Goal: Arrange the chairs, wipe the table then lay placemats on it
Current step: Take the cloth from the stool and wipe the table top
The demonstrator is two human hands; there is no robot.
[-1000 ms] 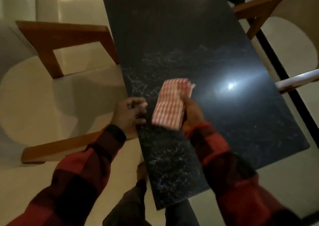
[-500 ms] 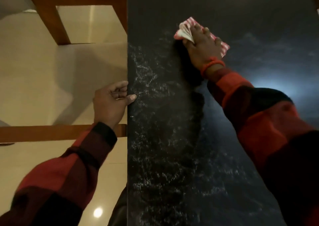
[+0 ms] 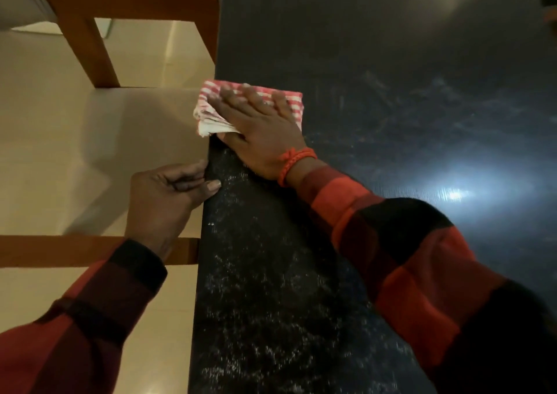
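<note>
While wiping appears underway: red-checked folded cloth (image 3: 250,104) at left edge of dark table (image 3: 376,62), one corner overhanging. Right hand (image 3: 259,128) flat on cloth, fingers (image 3: 256,98) straight, pressing down; cloth beneath them. Left hand (image 3: 168,194) curled on table edge nearby, thumb on top. Wooden chair (image 3: 90,17) just beside table. No placemats visible; judged not yet laid. White specks remaining nearer viewer.

chair (image 3: 126,8) cropped at top, cloth (image 3: 211,104) partly under right hand (image 3: 259,131)
</note>
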